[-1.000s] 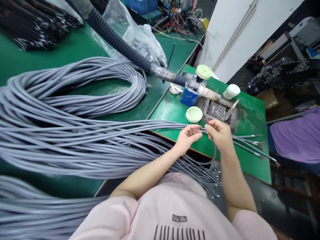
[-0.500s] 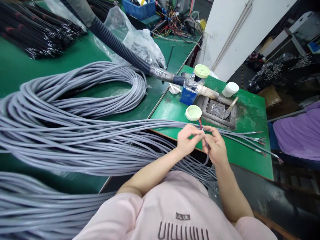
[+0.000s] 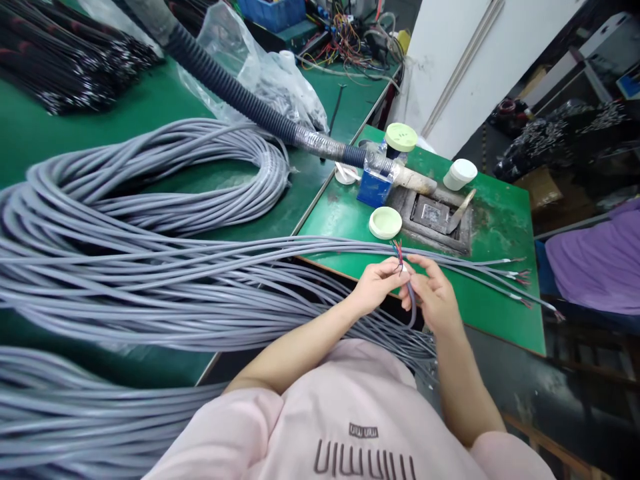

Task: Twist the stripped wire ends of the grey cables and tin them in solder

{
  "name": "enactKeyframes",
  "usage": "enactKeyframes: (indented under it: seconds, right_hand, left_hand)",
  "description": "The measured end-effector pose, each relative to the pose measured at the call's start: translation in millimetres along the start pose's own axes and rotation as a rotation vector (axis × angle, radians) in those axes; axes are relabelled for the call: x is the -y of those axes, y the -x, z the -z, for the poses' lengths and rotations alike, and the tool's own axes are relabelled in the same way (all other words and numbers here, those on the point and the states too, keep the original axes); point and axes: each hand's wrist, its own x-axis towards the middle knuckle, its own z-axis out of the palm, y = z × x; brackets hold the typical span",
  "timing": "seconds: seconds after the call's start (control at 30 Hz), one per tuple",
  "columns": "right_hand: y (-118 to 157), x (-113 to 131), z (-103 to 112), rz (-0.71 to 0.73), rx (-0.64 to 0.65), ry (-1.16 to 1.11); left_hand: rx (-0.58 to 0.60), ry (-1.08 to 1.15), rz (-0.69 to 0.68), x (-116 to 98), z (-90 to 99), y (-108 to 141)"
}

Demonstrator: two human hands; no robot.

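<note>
My left hand (image 3: 376, 285) and right hand (image 3: 434, 292) pinch one grey round cable (image 3: 412, 304), its coloured wires fanned toward the shallow pale-green lid (image 3: 385, 223).

Head-worn view, forward and down

Gray multicore cable (image 3: 412, 307), stripped end up, red and dark wires (image 3: 399, 249) fanned, body curving down at table's (image 3: 500, 220) near edge.
</note>
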Motion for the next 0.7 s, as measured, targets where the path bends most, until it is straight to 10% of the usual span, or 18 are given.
enactKeyframes:
  seconds: [0.17,0.37,0.7]
  right_hand:
    - [-9.1,26.5,27.0,0.273,-0.173,0.533]
    - [-11.8,56.9,9.8,0.399,-0.083,0.711]
    - [-36.1,44.6,29.3,0.386,-0.336,0.096]
  left_hand:
    - [0.02,0.017,0.036,-7.1,-3.6,2.1]
    - [0.056,-0.057,0.004,-5.4,-9.4,6.1]
    - [0.1,-0.011,0.029,-7.9,-5.2,9.6]
